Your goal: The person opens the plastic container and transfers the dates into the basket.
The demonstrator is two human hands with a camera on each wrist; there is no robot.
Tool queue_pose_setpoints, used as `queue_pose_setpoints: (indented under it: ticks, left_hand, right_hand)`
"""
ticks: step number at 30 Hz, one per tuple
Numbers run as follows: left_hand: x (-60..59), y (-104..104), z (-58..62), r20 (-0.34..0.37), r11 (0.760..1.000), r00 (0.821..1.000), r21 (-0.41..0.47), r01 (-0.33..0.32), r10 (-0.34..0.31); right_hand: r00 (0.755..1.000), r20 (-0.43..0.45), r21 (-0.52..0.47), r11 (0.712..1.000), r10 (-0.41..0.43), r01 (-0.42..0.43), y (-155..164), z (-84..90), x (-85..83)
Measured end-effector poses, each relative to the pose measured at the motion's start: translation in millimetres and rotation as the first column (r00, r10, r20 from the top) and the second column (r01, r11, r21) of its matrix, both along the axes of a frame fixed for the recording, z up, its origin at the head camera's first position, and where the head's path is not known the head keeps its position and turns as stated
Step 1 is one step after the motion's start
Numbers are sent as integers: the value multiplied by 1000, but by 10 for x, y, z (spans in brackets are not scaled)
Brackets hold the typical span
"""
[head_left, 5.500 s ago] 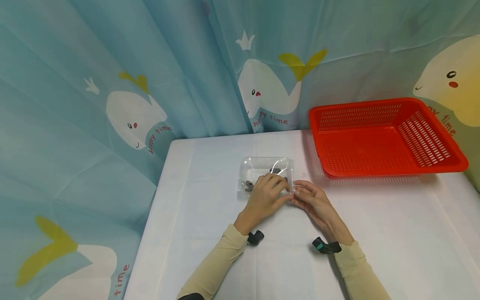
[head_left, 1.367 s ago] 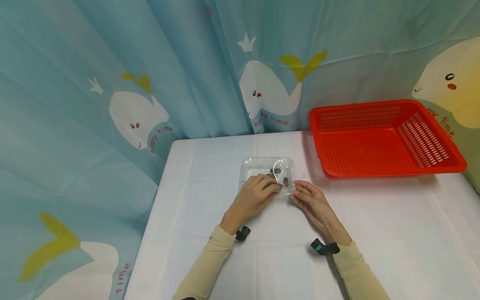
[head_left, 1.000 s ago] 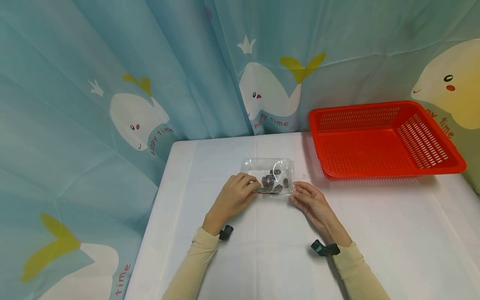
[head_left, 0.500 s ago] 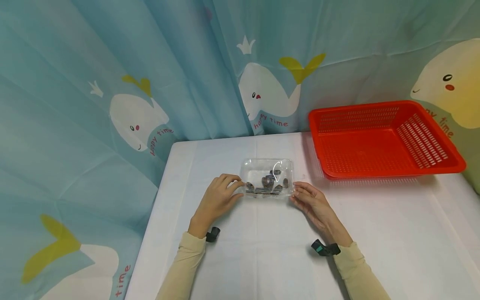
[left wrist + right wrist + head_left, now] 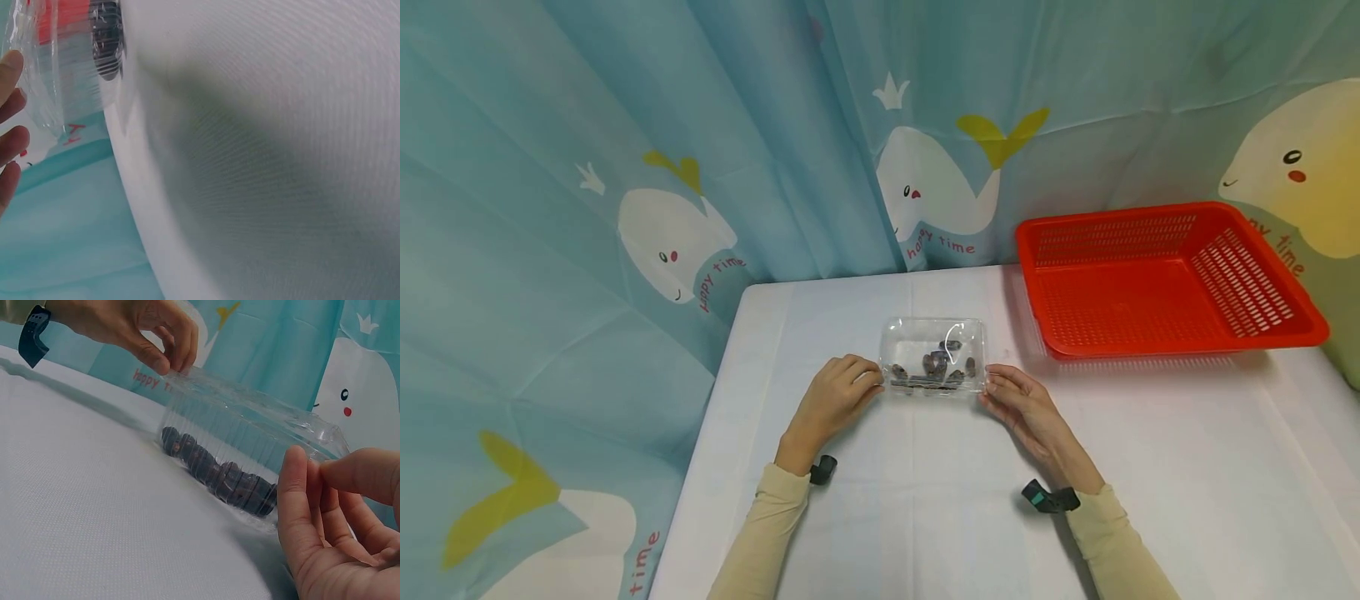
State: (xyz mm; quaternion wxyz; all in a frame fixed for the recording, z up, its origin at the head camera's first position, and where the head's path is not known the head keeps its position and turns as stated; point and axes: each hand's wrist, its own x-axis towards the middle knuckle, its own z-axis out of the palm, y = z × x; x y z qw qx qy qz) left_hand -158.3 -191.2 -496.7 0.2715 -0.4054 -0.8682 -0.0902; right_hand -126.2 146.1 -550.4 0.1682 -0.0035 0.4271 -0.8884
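Left hand (image 5: 835, 400) now beside clear box (image 5: 934, 354).

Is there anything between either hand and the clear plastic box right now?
Nothing visible. The left hand touches the clear plastic box at its left near corner, and the right hand holds its right near corner. Only dark pieces lie inside it.
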Motion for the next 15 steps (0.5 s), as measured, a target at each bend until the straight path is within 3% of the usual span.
queue_pose_setpoints:
  ticks: [7,15]
  left_hand:
    - [5,-3,-1,-16,1000,1000,-7,0,0]
    - [14,6,-37,-8,999,1000,11,-30,30]
  right_hand:
    - [999,-23,88,995,-44,46,-30,39,18]
    - [990,-91,287,949,-109,131,-81,101,46]
